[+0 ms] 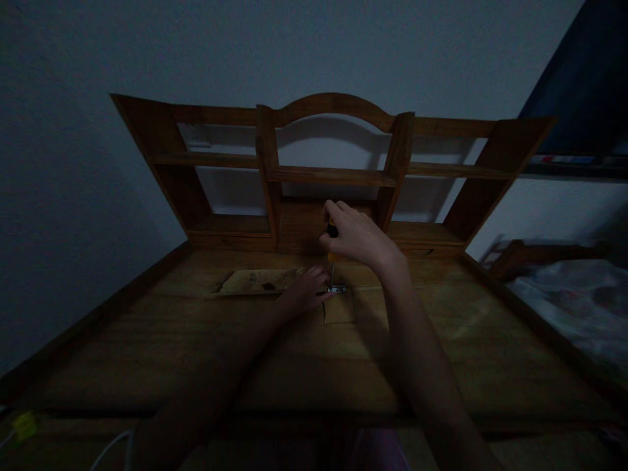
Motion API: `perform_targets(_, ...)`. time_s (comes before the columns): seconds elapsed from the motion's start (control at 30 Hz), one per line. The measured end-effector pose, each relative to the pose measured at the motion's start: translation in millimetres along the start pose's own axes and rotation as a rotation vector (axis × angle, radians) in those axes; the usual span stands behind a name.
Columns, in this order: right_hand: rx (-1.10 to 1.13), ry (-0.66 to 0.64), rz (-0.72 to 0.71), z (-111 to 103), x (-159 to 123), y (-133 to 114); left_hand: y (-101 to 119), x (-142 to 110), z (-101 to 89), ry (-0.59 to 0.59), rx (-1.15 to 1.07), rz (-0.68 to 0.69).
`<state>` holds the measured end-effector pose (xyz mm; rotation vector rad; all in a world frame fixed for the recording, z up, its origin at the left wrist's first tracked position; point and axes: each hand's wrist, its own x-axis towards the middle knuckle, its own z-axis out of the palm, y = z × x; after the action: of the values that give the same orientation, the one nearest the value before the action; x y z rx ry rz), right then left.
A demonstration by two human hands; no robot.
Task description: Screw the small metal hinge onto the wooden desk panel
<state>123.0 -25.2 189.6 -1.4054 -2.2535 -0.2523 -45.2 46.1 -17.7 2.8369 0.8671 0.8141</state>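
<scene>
My right hand (353, 232) is wrapped round the handle of a screwdriver (333, 271), which stands nearly upright. The handle looks yellow and black, and its thin shaft points down to a small shiny metal plate (338, 288). Low beside it, my left hand (309, 288) has its thumb and fingers closed at the plate's left end. A light wooden board (255, 281) with a dark diamond-shaped mark lies to the left, its right end partly hidden by that hand. A small flat piece (338, 313), perhaps wood or cardboard, lies just under the metal plate.
All this is on a wooden desk (196, 340) with raised side edges. A wooden shelf unit (331, 175) with small drawers stands at the back against the wall. Plastic-covered stuff (579, 301) is at the right. A yellow object (24, 425) and a white cable (112, 448) show lower left.
</scene>
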Motion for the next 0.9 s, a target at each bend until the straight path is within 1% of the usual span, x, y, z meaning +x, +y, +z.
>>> perform_targets(0.23, -0.008, -0.026, 0.032, -0.4, 0.4, 0.7, 3.0, 0.9, -2.7, 0.012, 0.023, 0.015)
perform_targets(0.4, 0.005, -0.042, -0.006, -0.1, 0.1, 3.1, 2.7, -0.1, -3.1, 0.012, 0.008, 0.017)
perform_targets(0.7, -0.069, -0.026, 0.051, -1.6, 0.5, 1.1, 6.6, 0.6, -7.1, 0.001, 0.012, 0.014)
perform_targets(0.9, -0.084, -0.007, 0.013, -2.6, 0.2, 0.5, 5.6, 0.2, -5.2, 0.002, 0.0, -0.004)
